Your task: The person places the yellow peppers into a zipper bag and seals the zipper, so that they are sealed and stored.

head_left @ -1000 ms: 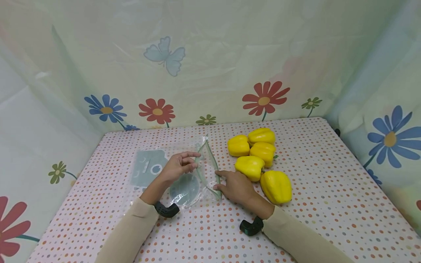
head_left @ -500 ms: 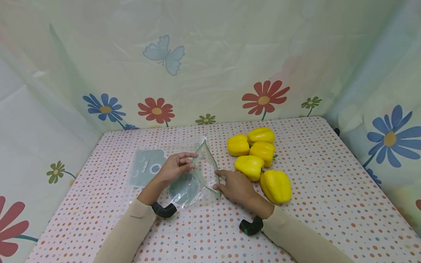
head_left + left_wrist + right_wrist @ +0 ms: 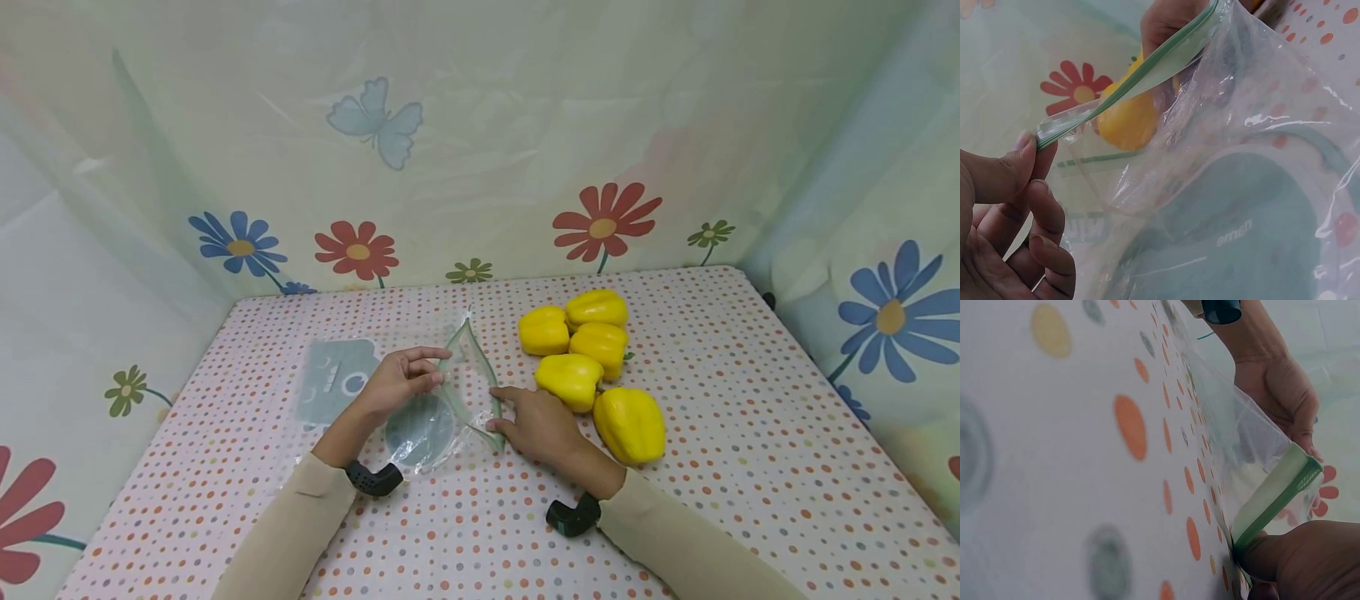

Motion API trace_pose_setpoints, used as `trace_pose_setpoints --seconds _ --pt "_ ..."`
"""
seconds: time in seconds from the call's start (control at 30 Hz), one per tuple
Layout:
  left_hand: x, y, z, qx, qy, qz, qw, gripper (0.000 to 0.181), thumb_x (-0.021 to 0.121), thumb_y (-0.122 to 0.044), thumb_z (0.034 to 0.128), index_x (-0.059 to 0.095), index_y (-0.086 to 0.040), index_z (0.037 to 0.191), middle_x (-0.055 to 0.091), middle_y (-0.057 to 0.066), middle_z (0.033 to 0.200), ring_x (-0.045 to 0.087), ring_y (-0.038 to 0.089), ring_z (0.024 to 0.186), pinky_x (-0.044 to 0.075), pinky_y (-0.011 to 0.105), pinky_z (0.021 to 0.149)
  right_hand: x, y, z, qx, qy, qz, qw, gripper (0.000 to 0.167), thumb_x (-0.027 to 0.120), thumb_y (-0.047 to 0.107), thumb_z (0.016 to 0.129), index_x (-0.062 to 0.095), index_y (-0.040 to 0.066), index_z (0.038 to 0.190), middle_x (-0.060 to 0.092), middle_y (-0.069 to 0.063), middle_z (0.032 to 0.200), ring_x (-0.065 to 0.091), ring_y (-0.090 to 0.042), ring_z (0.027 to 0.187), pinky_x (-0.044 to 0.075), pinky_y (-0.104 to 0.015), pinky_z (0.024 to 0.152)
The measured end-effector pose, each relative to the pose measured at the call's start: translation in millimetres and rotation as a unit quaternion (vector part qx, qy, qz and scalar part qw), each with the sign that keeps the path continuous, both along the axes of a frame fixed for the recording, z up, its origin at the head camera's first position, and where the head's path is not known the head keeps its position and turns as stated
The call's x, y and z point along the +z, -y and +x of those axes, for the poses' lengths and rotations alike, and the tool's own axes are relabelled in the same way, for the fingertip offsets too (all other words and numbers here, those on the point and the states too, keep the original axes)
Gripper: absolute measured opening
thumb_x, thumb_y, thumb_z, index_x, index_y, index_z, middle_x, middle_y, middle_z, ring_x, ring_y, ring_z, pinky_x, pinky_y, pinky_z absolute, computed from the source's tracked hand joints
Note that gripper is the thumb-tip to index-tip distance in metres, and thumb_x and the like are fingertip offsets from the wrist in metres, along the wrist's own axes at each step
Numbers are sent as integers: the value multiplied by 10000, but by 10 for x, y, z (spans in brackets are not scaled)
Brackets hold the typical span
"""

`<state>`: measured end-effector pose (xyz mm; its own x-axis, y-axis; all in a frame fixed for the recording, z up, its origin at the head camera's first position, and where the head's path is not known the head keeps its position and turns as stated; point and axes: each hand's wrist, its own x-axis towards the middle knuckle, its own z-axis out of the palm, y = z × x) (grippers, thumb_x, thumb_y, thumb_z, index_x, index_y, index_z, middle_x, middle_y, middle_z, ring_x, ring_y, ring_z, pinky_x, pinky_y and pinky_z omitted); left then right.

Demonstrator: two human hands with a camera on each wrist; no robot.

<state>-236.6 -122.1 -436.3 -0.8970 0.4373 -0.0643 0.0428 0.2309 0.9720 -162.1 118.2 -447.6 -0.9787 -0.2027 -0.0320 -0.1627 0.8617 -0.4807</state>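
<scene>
A clear plastic zip bag point(image 3: 420, 437) with teal printing lies on the table, its green-edged mouth spread apart and facing right. My left hand point(image 3: 397, 383) pinches one lip of the mouth between thumb and forefinger; the left wrist view shows this hand point(image 3: 1007, 212) with its other fingers bent loosely below the green zip strip point(image 3: 1147, 72). On the opposite lip, my right hand point(image 3: 546, 425) pinches the green strip point(image 3: 1275, 497), thumb point(image 3: 1266, 553) against it in the right wrist view. Several yellow bell peppers point(image 3: 570, 382) lie just beyond and right of my right hand.
A polka-dot cloth covers the table point(image 3: 480, 533). Behind it hangs a pale backdrop point(image 3: 495, 142) with printed flowers and a butterfly; similar sheets close off both sides. Dark wrist devices, one on the left wrist point(image 3: 375, 479) and one on the right wrist point(image 3: 573, 517), sit near the sleeves.
My left hand has shifted slightly left with its lip of the zip bag, so the mouth stands a little wider. The right hand and the bell peppers have stayed put.
</scene>
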Motion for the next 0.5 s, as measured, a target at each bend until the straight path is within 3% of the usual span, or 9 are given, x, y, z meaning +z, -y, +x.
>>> trace_pose_setpoints --seconds 0.5 --pt "24 -32 7 30 93 -19 10000 369 662 -71 932 600 -1 1289 682 -56 760 537 82 644 453 251 614 13 -5 1 -1 4 18 10000 525 741 403 863 617 227 1342 358 72 458 322 -89 379 293 -230 399"
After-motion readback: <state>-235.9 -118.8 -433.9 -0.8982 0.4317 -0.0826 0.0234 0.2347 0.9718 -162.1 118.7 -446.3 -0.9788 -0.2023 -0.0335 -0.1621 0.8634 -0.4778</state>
